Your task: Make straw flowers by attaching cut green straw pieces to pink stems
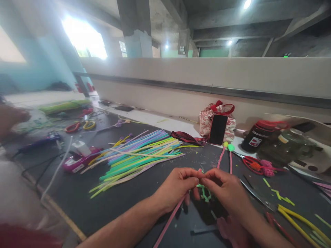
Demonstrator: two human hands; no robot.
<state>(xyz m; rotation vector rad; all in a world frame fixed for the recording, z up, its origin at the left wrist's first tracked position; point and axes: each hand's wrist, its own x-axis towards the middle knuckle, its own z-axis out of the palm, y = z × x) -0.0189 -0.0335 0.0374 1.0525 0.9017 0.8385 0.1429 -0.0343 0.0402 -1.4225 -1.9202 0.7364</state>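
Observation:
My left hand (pixel 178 184) and my right hand (pixel 223 187) meet over the dark table, thumbs and fingertips pinched together. A pink pipe cleaner (pixel 170 220) runs from my left hand toward the lower edge of the view, and its tip pokes up between the fingers. Bent green pipe cleaner pieces (pixel 205 194) show just under the fingertips; whether the fingers grip them too is unclear. Two pink stems with a yellow and a green tip (pixel 231 158) lie beyond my right hand. Left of my hands spreads a pile of pastel pipe cleaners (pixel 139 158).
Scissors with red handles (pixel 250 165) lie at right, near a black jar (pixel 256 139) and a phone (pixel 218 129) leaning on a patterned bag (pixel 204 119). Yellow-handled pliers (pixel 297 220) are at lower right. A pink glue gun (pixel 77 163) sits left. Another person's hand (pixel 12 115) is at the far left.

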